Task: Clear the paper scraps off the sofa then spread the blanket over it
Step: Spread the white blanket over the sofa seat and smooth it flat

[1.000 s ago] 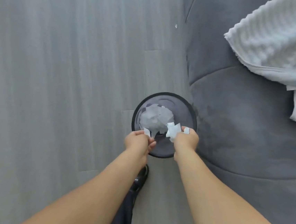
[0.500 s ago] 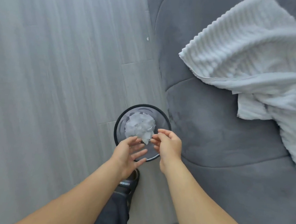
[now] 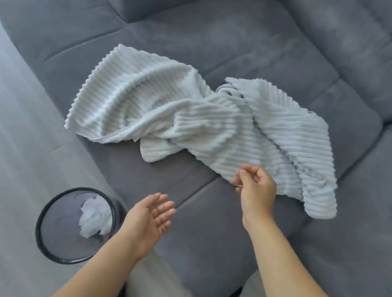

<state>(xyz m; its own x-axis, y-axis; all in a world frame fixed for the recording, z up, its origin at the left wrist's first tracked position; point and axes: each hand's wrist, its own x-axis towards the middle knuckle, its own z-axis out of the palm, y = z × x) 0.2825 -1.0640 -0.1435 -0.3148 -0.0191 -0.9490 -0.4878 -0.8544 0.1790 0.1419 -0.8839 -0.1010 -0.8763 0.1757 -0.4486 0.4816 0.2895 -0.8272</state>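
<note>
The sofa [image 3: 224,43] shows bare grey seat on every side of the blanket [image 3: 193,119]: a wide strip toward the back cushions, a band along the left end, and a broad stretch of front cushion between the blanket and the seat's front edge. The floor [image 3: 12,130] runs along the sofa's left side, and the bin [image 3: 40,217] stands there just beside the front corner, with paper scraps [image 3: 96,217] bunched inside it.

The blanket lies in the middle of the seat, its long axis slanting from far left to near right, where one end reaches nearly to the seam between cushions. It is white, ribbed and crumpled, twisted at its middle, with a corner folded under at the near side.

The left hand [image 3: 148,220] hovers over the front cushion, palm up, fingers spread and holding nothing. The right hand [image 3: 256,192] is at the blanket's near edge, fingers loosely curled, with nothing seen between them.
</note>
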